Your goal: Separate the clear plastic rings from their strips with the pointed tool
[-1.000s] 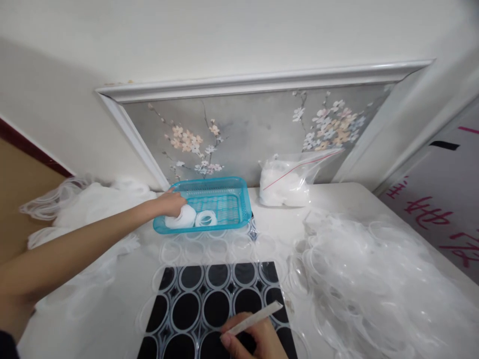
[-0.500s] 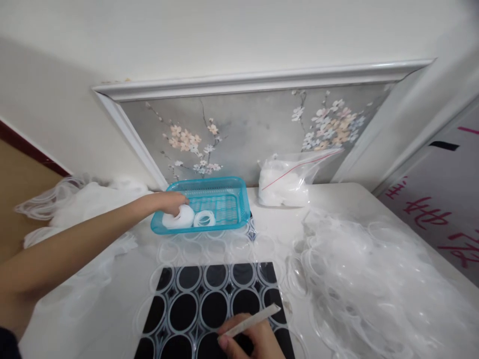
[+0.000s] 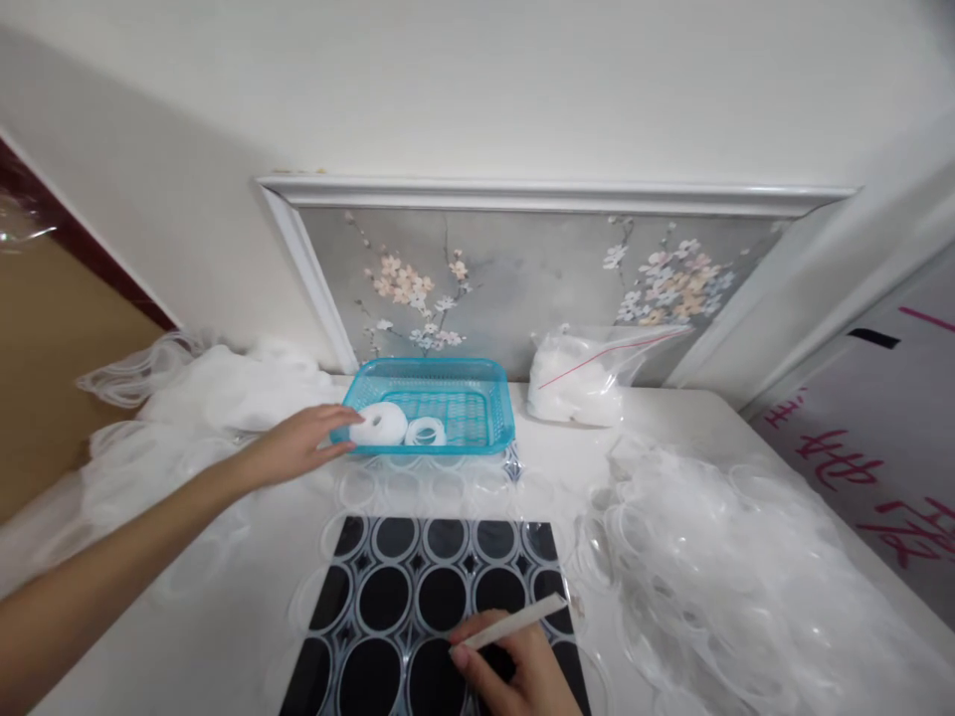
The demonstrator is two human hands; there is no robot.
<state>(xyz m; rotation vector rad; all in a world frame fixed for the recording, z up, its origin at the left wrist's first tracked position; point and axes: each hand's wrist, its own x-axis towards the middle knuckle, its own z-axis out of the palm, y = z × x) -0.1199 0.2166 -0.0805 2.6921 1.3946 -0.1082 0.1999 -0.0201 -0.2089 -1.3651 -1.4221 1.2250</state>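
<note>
A blue plastic basket (image 3: 477, 447) stands at the back of the white table, holding a thick stack of white discs (image 3: 386, 426) and a smaller bundle of white rings (image 3: 426, 432). My left hand (image 3: 307, 444) is at the basket's left side, fingers apart, fingertips at the edge of the disc stack. A thin pale stick (image 3: 514, 623) is pinched in my right hand (image 3: 514, 668), above a black sheet (image 3: 442, 599) printed with rows of pale-rimmed ovals. Clear round pieces surround the sheet's edges.
Heaps of translucent rings lie at the left (image 3: 216, 398) and right (image 3: 731, 557). A zip bag (image 3: 578, 383) of white material stands right of the basket. Behind is a wall with a framed floral panel (image 3: 514, 268).
My left hand has come off the top of the disc stack toward the left rim, and its fingers have spread. My right hand still holds the stick. The view has shifted slightly.
</note>
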